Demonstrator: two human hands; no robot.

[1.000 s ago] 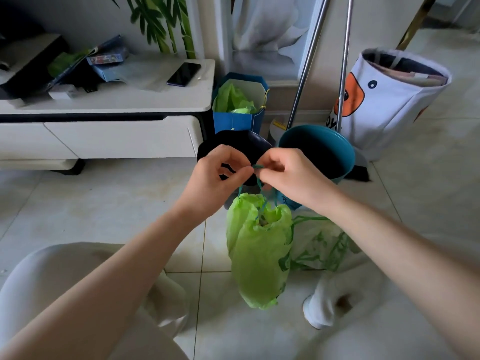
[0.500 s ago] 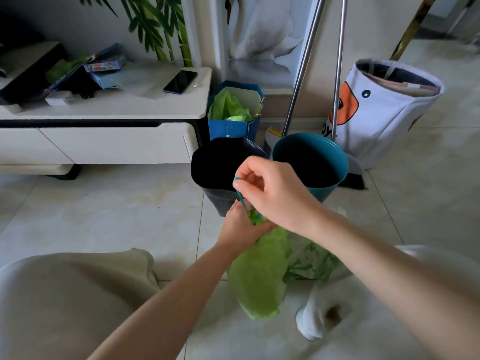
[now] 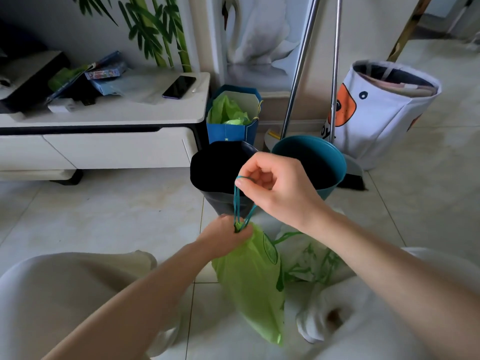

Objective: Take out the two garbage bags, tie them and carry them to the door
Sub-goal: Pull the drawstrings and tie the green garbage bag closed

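Observation:
A green garbage bag (image 3: 253,279) hangs low in the middle of the view. My left hand (image 3: 224,239) grips its gathered neck. Above it my right hand (image 3: 278,188) pinches the bag's teal drawstring (image 3: 237,201), which runs taut down to the neck. A second bag, white with green print (image 3: 309,258), lies on the floor just right of the green one, partly hidden by my right forearm. Behind my hands stand a black bin (image 3: 215,167) and a teal bin (image 3: 322,162), both dark inside.
A white low cabinet (image 3: 109,141) with a phone (image 3: 179,87) stands at the left. A blue paper bag (image 3: 233,118) with green plastic sits by the wall. Two metal poles (image 3: 335,74) and a white fabric basket (image 3: 384,113) stand at the right. My knees fill the bottom.
My left hand dropped from the drawstring to the bag's neck and grips it. My right hand rose, pulling the drawstring taut. The bag's mouth has cinched closed.

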